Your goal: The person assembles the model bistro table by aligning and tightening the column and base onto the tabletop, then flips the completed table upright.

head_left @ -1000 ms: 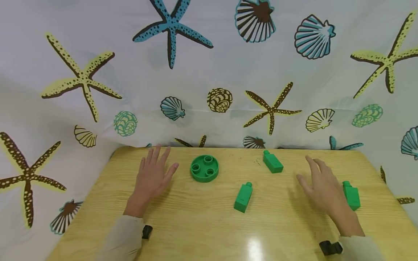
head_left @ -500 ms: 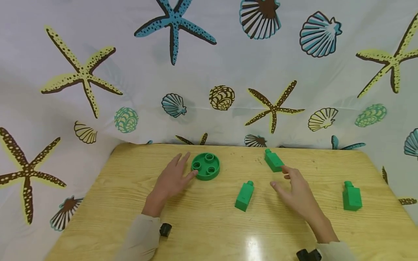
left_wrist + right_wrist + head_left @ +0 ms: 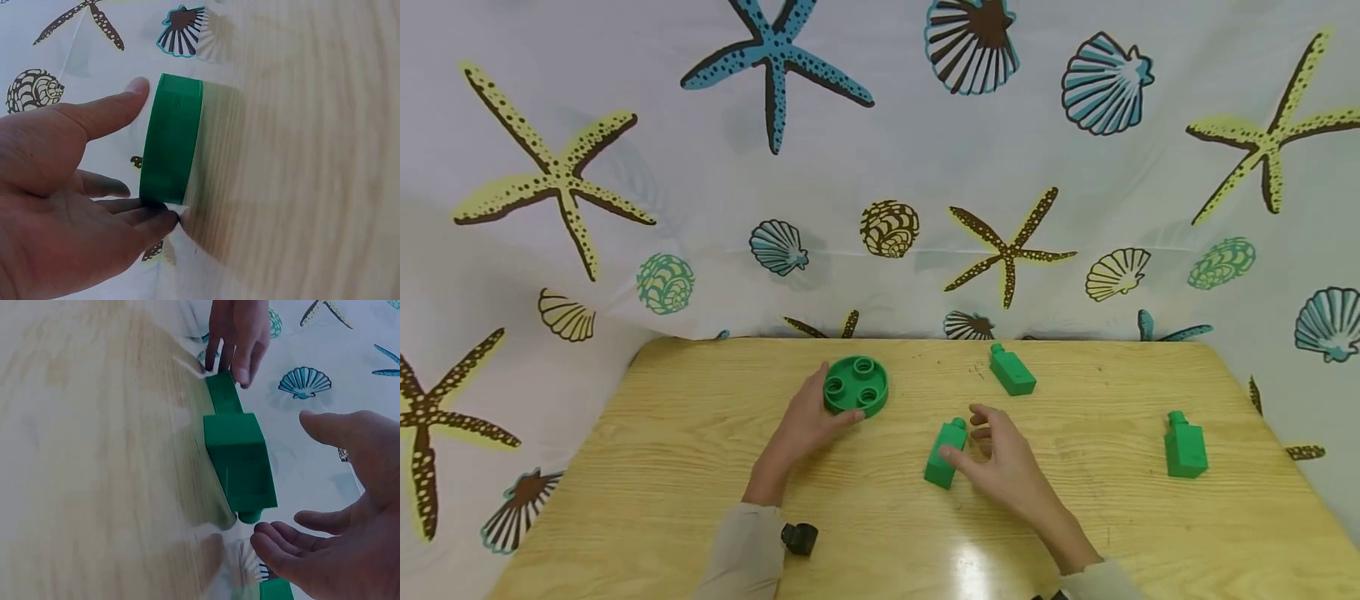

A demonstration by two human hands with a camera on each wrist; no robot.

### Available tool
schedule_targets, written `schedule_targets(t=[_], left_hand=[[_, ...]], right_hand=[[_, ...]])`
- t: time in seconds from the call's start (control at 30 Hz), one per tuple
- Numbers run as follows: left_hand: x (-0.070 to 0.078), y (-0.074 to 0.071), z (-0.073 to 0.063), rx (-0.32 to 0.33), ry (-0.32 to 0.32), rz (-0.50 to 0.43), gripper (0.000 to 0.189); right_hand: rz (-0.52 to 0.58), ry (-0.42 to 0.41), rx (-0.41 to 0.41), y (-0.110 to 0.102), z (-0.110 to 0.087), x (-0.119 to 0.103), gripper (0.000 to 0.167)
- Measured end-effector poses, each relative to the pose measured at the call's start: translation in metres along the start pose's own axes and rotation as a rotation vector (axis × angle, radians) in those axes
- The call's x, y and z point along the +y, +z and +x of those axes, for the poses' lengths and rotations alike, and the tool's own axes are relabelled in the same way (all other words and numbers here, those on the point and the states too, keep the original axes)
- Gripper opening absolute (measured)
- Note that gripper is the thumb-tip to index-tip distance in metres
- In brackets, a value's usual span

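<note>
In the head view my left hand (image 3: 805, 425) is at the left side of a green round tray-like piece (image 3: 852, 392) with three round sockets. Its thumb lies along the front edge, its fingers at the left and back. The left wrist view shows that piece edge-on (image 3: 170, 140), the thumb tip just off it and fingertips at its lower end. My right hand (image 3: 1007, 467) hovers at a green block with a round knob (image 3: 952, 435), thumb over it and fingers to its right. In the right wrist view this block (image 3: 234, 431) lies between the spread thumb and fingers.
Two more green knobbed blocks lie on the wooden table (image 3: 1075, 500): one block (image 3: 1013, 373) near the back edge, another block (image 3: 1186, 452) at the right. Behind the table hangs a white cloth (image 3: 715, 183) printed with starfish and shells.
The left hand has moved right, from beside the round piece to around its edge. The right hand has travelled left, from the right-hand block across to the middle one.
</note>
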State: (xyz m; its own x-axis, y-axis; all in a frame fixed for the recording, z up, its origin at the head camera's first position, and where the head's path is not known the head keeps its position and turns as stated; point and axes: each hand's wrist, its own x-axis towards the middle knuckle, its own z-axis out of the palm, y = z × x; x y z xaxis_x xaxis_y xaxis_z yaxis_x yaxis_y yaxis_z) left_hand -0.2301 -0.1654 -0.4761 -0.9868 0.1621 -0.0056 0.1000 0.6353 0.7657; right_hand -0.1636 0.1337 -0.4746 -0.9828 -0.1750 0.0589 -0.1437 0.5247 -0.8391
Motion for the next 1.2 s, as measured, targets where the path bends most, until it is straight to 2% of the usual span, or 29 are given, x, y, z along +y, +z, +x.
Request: schedule_targets(t=[0.1, 0.23, 0.33, 0.43, 0.73, 0.93, 1.03, 1.2], left_hand=[[-0.001, 0.005, 0.004, 0.037, -0.020, -0.021, 0.101], [-0.004, 0.011, 0.008, 0.080, -0.060, -0.005, 0.101], [-0.004, 0.011, 0.006, 0.093, -0.077, 0.012, 0.098], [-0.004, 0.009, 0.004, 0.091, -0.063, 0.025, 0.095], [-0.002, 0.003, -0.009, -0.006, -0.068, 0.014, 0.099], [-0.004, 0.003, -0.017, -0.054, -0.021, -0.034, 0.096], [-0.006, 0.005, -0.019, -0.046, 0.022, -0.048, 0.096], [-0.007, 0.009, -0.022, -0.005, 0.048, -0.048, 0.095]], right_hand=[[-0.023, 0.024, -0.023, 0.010, 0.000, -0.005, 0.087], [-0.130, 0.010, -0.046, 0.025, -0.001, -0.010, 0.091], [-0.209, -0.020, -0.048, 0.035, -0.002, -0.012, 0.088], [-0.243, -0.039, -0.046, 0.038, -0.002, -0.014, 0.082], [-0.202, -0.027, -0.089, 0.021, -0.002, -0.014, 0.073], [-0.197, 0.002, -0.085, 0.005, -0.001, -0.010, 0.076], [-0.196, 0.030, -0.063, -0.004, 0.000, -0.006, 0.068], [-0.206, 0.034, -0.030, -0.016, 0.002, 0.002, 0.046]])
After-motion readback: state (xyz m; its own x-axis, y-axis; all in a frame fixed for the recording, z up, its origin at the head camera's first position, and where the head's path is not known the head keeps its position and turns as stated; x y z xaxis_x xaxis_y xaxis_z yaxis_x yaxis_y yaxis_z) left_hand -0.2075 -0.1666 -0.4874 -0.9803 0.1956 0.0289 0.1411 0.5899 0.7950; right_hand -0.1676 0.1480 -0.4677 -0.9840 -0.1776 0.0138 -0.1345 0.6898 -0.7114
